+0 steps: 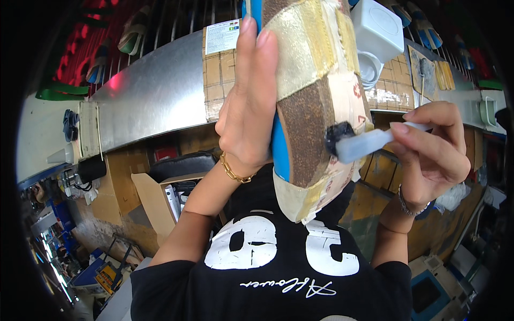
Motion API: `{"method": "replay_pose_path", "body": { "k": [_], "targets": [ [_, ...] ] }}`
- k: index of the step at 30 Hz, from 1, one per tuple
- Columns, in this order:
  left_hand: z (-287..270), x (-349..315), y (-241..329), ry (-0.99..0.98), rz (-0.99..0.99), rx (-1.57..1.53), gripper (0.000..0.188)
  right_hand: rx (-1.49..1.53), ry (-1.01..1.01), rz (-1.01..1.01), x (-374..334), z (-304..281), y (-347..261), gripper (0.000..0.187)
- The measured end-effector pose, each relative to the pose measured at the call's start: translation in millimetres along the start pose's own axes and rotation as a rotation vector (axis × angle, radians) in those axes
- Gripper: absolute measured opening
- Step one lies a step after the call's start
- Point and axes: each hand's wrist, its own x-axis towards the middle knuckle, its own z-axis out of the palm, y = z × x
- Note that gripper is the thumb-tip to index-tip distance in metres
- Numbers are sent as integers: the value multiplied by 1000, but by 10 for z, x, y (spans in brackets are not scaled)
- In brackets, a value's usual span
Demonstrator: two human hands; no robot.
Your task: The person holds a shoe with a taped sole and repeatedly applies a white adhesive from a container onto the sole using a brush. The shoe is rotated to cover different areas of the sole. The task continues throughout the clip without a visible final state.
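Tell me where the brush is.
In the head view, right of centre: the brush is in the right hand, its dark end at the shoe.

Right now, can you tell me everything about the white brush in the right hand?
The brush has a pale, cloudy handle that looks like plastic, wider near the dark head and narrower toward the right hand, which pinches it. It lies mostly sideways, head toward the picture's left, handle sloping slightly up to the right. The head seems to touch the speckled brown side of the shoe, beside its pale band. I can't make out single bristles.
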Motion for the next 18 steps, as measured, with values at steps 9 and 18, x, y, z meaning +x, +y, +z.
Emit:
{"method": "replay_pose_path", "body": {
  "k": [9,18],
  "targets": [
    [43,50,-158,119,188,172,62,110,-117,-74,88,11,-34,22],
    [28,105,-148,238,55,310,71,245,15,250,-52,185,-185,26]
  ]
}}
